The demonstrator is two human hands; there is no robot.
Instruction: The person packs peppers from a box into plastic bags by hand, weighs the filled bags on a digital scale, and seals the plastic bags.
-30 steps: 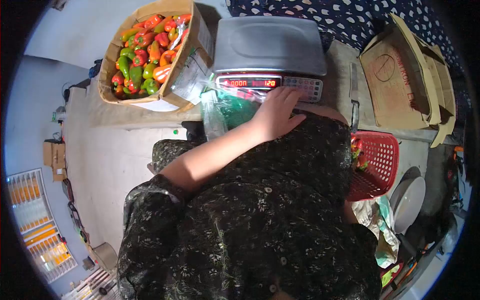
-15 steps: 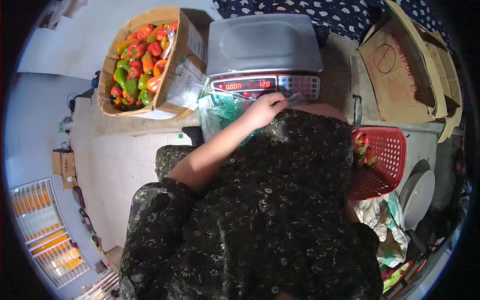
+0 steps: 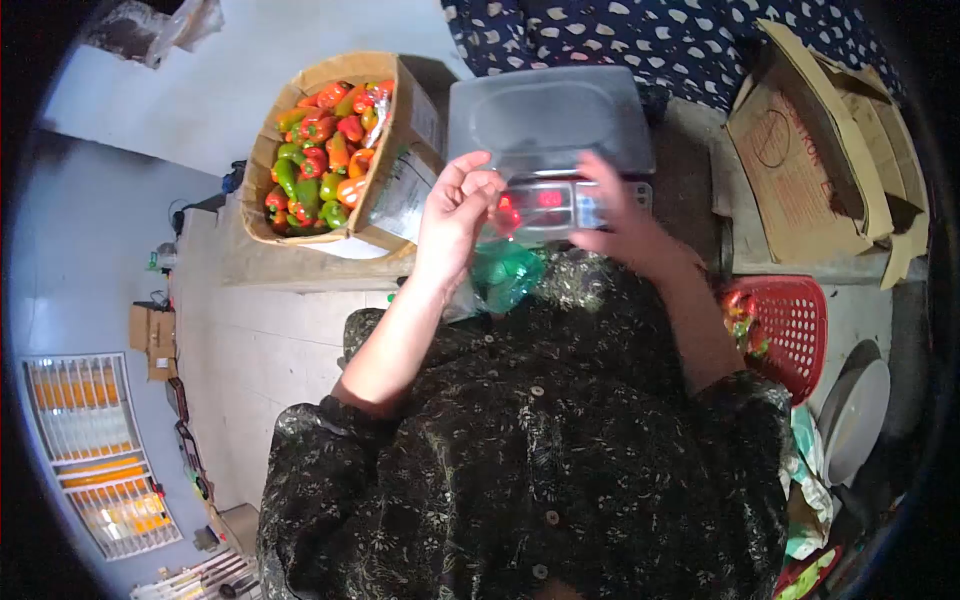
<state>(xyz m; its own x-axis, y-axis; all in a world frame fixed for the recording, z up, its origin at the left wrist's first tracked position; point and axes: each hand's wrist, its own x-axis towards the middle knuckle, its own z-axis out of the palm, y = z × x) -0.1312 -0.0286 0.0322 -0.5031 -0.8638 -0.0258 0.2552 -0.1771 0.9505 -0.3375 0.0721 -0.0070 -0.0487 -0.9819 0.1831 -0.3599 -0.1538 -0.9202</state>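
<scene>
My left hand is in front of the digital scale, its thumb and fingers pinched together on what looks like the edge of a clear plastic bag. Thin see-through film hangs across the scale's red display, which is hazy behind it. My right hand is over the scale's keypad, smeared by motion, with thumb and fingers apart. Below and between the hands hangs a crumpled green plastic bag, close to my shirt.
To the left stands a cardboard box full of red, orange and green peppers. An open flattened carton leans at the right. Below it are a red perforated basket with some peppers and a grey round basin.
My right hand has come up into view from the right, over the keypad. My left hand has moved left and up, off my lap. The whole view has shifted slightly.
</scene>
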